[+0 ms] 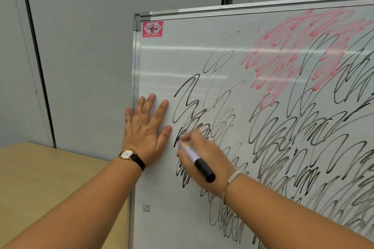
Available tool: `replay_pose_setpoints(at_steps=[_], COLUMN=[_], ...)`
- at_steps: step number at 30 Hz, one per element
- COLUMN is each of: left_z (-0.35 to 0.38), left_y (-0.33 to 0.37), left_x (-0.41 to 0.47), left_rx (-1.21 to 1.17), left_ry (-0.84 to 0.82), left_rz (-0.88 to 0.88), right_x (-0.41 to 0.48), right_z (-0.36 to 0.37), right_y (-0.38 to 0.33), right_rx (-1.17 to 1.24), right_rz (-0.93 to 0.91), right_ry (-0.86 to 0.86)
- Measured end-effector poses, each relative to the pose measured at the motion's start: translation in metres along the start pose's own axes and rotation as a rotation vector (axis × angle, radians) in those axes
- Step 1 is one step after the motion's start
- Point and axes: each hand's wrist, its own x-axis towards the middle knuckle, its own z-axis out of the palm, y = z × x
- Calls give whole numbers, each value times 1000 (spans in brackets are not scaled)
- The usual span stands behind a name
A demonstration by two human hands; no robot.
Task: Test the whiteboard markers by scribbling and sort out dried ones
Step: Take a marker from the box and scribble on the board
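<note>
The whiteboard (182, 56), crowded with black and red scribbles, is braced by the left hand (146, 133), flat with fingers spread; the right hand (208, 159) is clamped round the black marker (197, 159), tip at the board: use even pressure and judge the line's darkness

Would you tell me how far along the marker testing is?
Done: the whiteboard carries many black scribbles and a red patch, so several tests look finished. In hand: the right hand grips a marker, tip at the board; the left hand presses flat beside it. Left: no other markers show, so sorting cannot be judged.
</note>
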Motion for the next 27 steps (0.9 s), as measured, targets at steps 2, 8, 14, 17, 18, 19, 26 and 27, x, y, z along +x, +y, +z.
replay_pose_setpoints(at_steps=[2, 8, 14, 17, 18, 19, 26, 27], left_z=[0, -1, 0, 0, 0, 0, -2, -2], left_y=[-2, -3, -1, -1, 0, -1, 0, 1], left_x=[0, -3, -4, -5, -5, -5, -9, -10], left_rx=[0, 1, -4, -9, -10, -12, -23, -26], left_ry=[-1, 4, -4, -5, -7, -9, -16, -19], left_rz=[6, 12, -6, -9, -11, -14, -25, -31], right_x=[-3, -12, -32, -49, -55, -58, -78, -80], right_z=[5, 9, 15, 26, 28, 28, 23, 22], right_y=[-1, 9, 19, 22, 22, 26, 36, 38], right_rx=[-58, 25, 29, -95, -82, -95, -117, -82], right_rz=[-23, 29, 52, -23, -5, 6, 66, 87], right_ry=[-64, -57, -12, -177, -201, -178, -189, -134])
